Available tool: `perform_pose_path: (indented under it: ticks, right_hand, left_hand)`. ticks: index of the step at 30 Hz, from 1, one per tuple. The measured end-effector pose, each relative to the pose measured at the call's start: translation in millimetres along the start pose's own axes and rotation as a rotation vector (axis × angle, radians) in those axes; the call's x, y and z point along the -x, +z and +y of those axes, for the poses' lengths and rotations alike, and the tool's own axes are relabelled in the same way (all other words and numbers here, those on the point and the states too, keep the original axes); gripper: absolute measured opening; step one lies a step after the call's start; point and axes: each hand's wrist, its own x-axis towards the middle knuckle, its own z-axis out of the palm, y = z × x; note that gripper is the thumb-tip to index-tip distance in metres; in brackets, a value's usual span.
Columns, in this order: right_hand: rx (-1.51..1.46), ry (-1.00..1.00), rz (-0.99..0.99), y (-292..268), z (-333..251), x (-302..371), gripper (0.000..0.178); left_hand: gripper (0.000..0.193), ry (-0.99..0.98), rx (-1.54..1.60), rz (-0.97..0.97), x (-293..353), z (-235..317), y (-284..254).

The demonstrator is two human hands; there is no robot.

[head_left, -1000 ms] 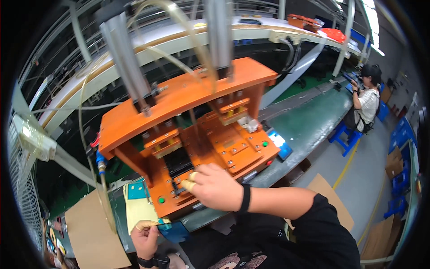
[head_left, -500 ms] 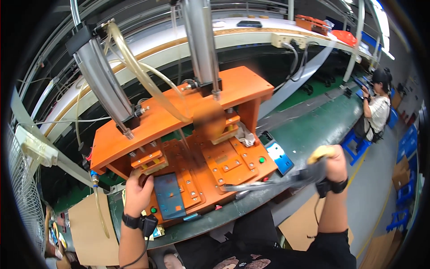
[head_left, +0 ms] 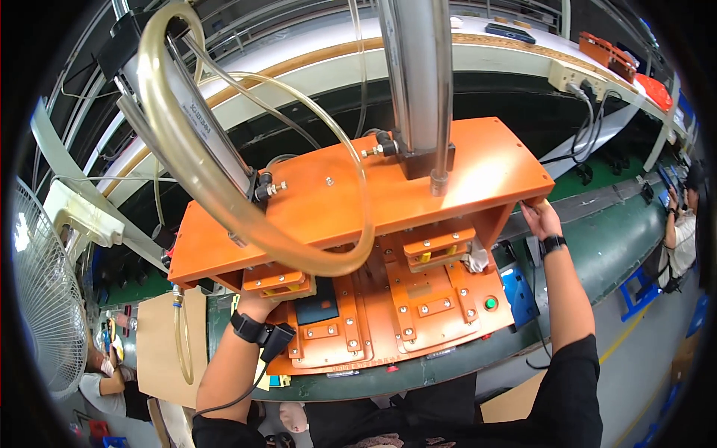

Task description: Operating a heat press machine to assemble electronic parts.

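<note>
A large orange press (head_left: 448, 149) fills the middle of the view, with two metal cylinders rising from its top plate. My left hand (head_left: 258, 302) reaches in under the left pressing block (head_left: 278, 282), and its fingers are hidden there. Beside it a dark flat plate (head_left: 317, 308) lies on the left fixture of the orange bed (head_left: 340, 351). At the press's right end, my right hand (head_left: 544, 221) is raised against the side with fingers apart; its fingertips are partly covered by the top plate's edge. A blue plate (head_left: 517, 297) rests on the bench below that hand.
A thick clear hose (head_left: 254, 231) loops across the press front. A green button (head_left: 491, 303) sits at the bed's right corner. To the left stands a wire-guarded fan (head_left: 48, 299). Another person (head_left: 680, 231) works far right along the green bench (head_left: 597, 239).
My right hand has moved to the press's right end, and the blurred dark strip it held no longer shows. My left hand and the dark plate are further in under the press. The view has shifted.
</note>
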Motion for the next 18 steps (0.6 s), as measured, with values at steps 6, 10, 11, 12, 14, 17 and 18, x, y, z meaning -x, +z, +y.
perform_pose_path:
  ticks: [6, 10, 11, 12, 14, 17, 18]
  right_hand:
    - [-0.029, -0.102, -0.198, 23, 1, -51, 0.032]
    - [0.069, -0.112, -0.271, 35, 26, -53, 0.032]
    - [0.098, -0.117, -0.290, 40, 29, -55, 0.032]
    - [0.130, -0.122, -0.305, 41, 34, -55, 0.032]
    - [0.194, -0.134, -0.336, 42, 33, -61, 0.032]
    - [0.280, -0.142, -0.397, 58, 43, -76, 0.031]
    - [0.308, -0.148, -0.422, 56, 45, -81, 0.031]
  left_hand:
    - [0.034, -0.147, 0.432, -0.040, -2, -3, 5]
    - [0.034, -0.185, 0.410, -0.074, 5, 3, 3]
    - [0.034, -0.192, 0.409, -0.082, 8, 4, 3]
    - [0.034, -0.199, 0.411, -0.093, 10, 5, 4]
    - [0.033, -0.211, 0.416, -0.115, 11, 8, 7]
    - [0.033, -0.237, 0.413, -0.135, 19, 14, 6]
    - [0.033, -0.243, 0.411, -0.137, 23, 16, 5]
